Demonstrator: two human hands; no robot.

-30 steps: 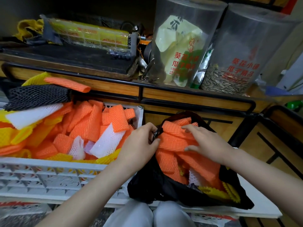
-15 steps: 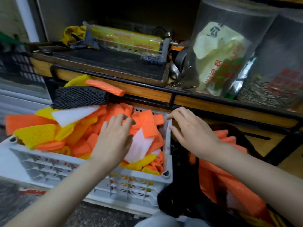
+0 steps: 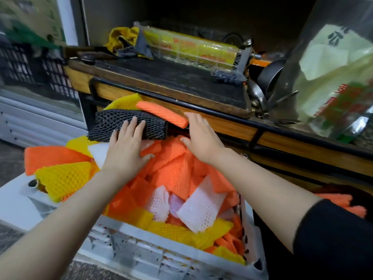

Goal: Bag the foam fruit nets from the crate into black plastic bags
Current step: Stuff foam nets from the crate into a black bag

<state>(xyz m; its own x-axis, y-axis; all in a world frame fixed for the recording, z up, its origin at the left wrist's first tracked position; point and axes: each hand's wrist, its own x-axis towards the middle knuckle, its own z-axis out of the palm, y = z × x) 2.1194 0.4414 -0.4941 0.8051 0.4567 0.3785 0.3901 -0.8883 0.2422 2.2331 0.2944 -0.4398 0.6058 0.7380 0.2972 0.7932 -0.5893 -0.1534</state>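
Note:
A white plastic crate [image 3: 157, 257] holds a heap of orange foam nets [image 3: 173, 168], with yellow nets [image 3: 64, 178] and white nets [image 3: 197, 209] mixed in. At the far side lies a black net [image 3: 113, 124] with an orange net [image 3: 161, 114] on top of it. My left hand [image 3: 127, 150] lies flat with straight fingers, fingertips on the black net. My right hand [image 3: 201, 138] rests flat on the orange heap, its fingertips beside the upper orange net. The black plastic bag [image 3: 339, 201], with orange nets in it, shows at the right edge behind my right sleeve.
A wooden counter with a black rail [image 3: 222, 122] runs just behind the crate. On it stand a clear box with yellow packs [image 3: 193, 49], metal tools [image 3: 268, 98] and big clear jars [image 3: 335, 73]. A dark crate [image 3: 30, 65] stands at the far left.
Both hands left the bag, crossed to the crate and reached further back, the left onto the black net, the right beside the upper orange net. The view swung left.

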